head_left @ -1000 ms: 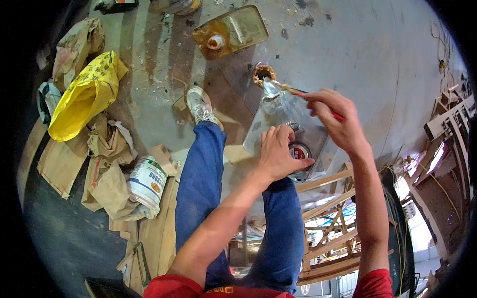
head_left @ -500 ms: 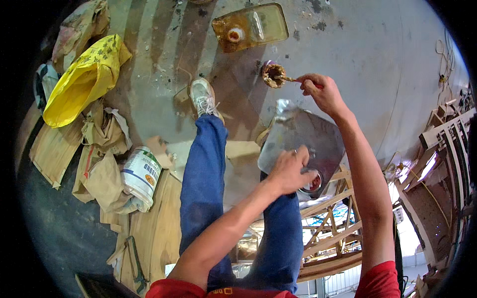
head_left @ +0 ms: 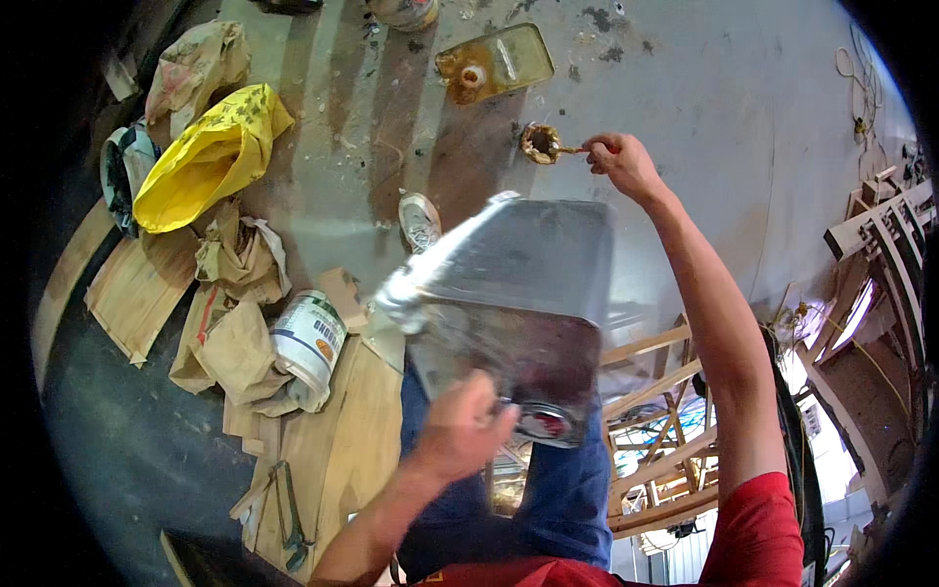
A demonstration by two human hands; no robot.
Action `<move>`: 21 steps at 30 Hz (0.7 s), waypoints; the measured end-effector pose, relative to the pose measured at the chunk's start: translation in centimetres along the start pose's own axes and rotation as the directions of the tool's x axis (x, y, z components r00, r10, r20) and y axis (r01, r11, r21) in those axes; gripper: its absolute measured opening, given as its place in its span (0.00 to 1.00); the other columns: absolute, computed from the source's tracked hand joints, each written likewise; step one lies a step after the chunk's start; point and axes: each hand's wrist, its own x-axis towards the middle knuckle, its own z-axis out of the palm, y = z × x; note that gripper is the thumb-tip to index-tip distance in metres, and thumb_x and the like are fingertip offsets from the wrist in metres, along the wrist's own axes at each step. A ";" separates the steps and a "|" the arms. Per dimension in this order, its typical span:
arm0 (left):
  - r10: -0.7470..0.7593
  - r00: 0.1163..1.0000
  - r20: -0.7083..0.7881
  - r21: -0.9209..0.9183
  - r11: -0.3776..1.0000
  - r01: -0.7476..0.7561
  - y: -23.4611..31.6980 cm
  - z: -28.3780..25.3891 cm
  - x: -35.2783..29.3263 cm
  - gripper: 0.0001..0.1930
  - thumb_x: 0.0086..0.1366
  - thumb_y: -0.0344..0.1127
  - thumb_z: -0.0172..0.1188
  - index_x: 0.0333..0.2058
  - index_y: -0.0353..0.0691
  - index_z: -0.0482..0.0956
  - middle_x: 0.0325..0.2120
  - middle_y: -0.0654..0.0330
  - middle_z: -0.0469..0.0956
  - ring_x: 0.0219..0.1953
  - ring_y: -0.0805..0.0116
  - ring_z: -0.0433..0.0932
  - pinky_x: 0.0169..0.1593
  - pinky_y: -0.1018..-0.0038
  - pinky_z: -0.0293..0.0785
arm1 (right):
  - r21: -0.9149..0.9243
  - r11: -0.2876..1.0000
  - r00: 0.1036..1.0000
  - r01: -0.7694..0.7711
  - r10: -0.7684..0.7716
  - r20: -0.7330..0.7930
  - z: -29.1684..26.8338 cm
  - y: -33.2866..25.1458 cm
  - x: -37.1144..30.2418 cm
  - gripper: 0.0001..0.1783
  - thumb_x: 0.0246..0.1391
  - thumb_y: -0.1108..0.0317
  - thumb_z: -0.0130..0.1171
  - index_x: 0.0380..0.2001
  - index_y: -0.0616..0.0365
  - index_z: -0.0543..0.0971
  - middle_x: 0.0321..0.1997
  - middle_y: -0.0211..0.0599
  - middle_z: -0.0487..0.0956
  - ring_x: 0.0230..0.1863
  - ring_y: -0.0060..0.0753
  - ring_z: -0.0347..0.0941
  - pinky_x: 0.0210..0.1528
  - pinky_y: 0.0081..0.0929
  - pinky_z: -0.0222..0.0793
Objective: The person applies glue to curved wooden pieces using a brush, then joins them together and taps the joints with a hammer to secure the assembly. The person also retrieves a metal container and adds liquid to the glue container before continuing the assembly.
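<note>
My left hand (head_left: 460,430), blurred by motion, is closed at the top of a rectangular metal can (head_left: 518,264), beside its round mouth with something dark red in it. The can is tilted over my legs, and its shiny side faces up. Farther off, my right hand (head_left: 626,164) pinches the thin reddish handle of a brush or stick (head_left: 571,150). Its other end rests inside a small cup (head_left: 529,138) whose rim is crusted with brown, lumpy residue. What lies deep in the cup is hidden.
Beyond the cup lies a rectangular container (head_left: 528,51) stained amber. To the left are a yellow bag (head_left: 210,157), crumpled brown paper (head_left: 240,342), a white bucket (head_left: 309,338) and wooden boards (head_left: 342,450). A slatted wooden frame (head_left: 665,430) stands at the lower right.
My left hand has taken hold of the metal can, which has swung left and tilted over my legs. The right hand stays at the cup with the brush or stick.
</note>
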 end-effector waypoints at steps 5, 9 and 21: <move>-0.011 0.947 -0.321 -0.017 1.000 0.006 -4.3 -9.8 0.9 0.20 0.64 0.32 0.68 0.28 0.41 0.59 0.24 0.64 0.57 0.29 0.71 0.58 0.32 0.68 0.61 | 0.260 0.964 0.988 -0.060 0.094 -0.119 1.1 0.6 -1.6 0.17 0.67 0.67 0.53 0.45 0.67 0.86 0.34 0.40 0.86 0.33 0.29 0.84 0.40 0.28 0.81; 0.060 0.914 -0.401 0.251 0.967 0.047 -8.3 -15.8 5.7 0.17 0.65 0.30 0.65 0.30 0.42 0.62 0.22 0.60 0.63 0.27 0.65 0.66 0.32 0.65 0.63 | 0.458 0.885 0.954 -0.083 0.204 -0.220 2.9 2.8 -2.5 0.16 0.68 0.70 0.52 0.46 0.70 0.85 0.35 0.42 0.86 0.32 0.29 0.84 0.40 0.28 0.84; 0.194 0.929 -0.315 0.878 0.432 0.208 -19.6 -30.2 10.7 0.14 0.61 0.33 0.66 0.41 0.39 0.70 0.34 0.49 0.77 0.45 0.43 0.77 0.53 0.50 0.69 | 0.632 0.775 0.934 0.005 0.223 -0.281 4.9 2.0 -5.6 0.14 0.70 0.70 0.52 0.46 0.68 0.84 0.36 0.41 0.86 0.32 0.26 0.82 0.40 0.25 0.82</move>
